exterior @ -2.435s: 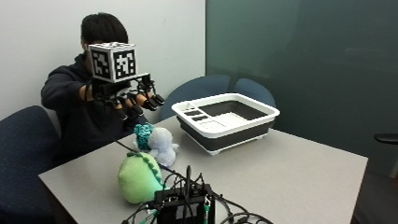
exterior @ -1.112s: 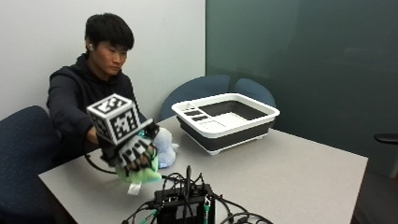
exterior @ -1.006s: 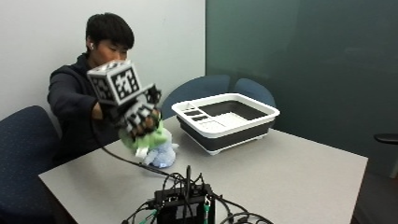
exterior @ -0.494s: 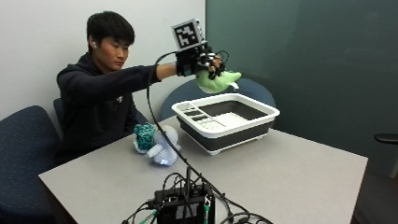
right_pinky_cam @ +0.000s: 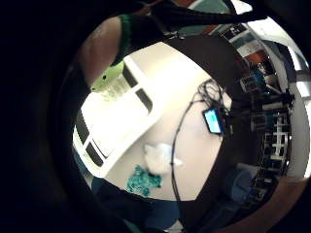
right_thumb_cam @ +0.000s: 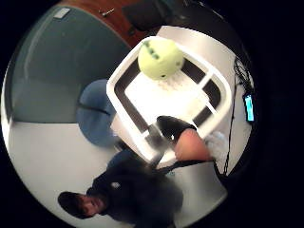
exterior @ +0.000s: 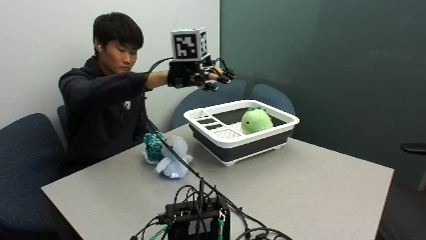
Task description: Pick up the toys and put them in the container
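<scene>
A green plush toy sits inside the white container on the table; it also shows in the thumb side view as the green plush toy in the container. My gloved right hand hovers above the container's left end with its fingers spread and nothing in it. A white plush toy and a teal plush toy lie together on the table left of the container. The little finger side view shows the white plush toy, the teal plush toy and the green plush toy.
A black device with a tangle of cables sits at the table's near edge. Blue chairs stand behind the table, and another chair stands at the left.
My hand carried the green toy from the table over to the container and let go; the toy now sits inside and the hand is empty above it.
</scene>
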{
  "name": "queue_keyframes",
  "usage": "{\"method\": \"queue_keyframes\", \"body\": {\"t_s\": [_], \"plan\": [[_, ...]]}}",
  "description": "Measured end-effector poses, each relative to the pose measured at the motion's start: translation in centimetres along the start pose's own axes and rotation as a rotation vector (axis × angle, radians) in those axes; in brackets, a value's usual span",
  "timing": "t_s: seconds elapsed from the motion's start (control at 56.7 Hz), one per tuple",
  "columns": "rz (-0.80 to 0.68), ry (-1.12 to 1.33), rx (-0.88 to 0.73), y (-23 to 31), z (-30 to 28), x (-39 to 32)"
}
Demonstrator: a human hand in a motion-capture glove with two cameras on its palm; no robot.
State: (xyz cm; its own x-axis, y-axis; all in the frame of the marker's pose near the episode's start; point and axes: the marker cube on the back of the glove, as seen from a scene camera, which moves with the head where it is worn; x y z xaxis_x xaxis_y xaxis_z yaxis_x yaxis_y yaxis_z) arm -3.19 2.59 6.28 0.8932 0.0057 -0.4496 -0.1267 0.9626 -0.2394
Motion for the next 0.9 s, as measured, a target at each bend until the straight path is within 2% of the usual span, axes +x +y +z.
{"method": "queue_keyframes", "body": {"t_s": [0.053, 0.194, 0.318, 0.459, 0.635, 0.741, 0.9], "plan": [[-0.011, 0.031, 0.008, 1.9, -0.1, 1.1], [0.093, 0.016, 0.008, 5.8, -0.3, 7.0], [0.09, 0.0, -0.037, 8.8, 1.3, 9.9], [0.074, -0.027, -0.172, 10.6, 6.0, 11.5], [0.083, 0.109, -0.35, 10.7, 13.7, 13.5], [0.038, 0.211, -0.268, 11.4, 17.5, 12.0], [0.014, 0.116, -0.185, 10.2, 18.4, 13.3]]}}
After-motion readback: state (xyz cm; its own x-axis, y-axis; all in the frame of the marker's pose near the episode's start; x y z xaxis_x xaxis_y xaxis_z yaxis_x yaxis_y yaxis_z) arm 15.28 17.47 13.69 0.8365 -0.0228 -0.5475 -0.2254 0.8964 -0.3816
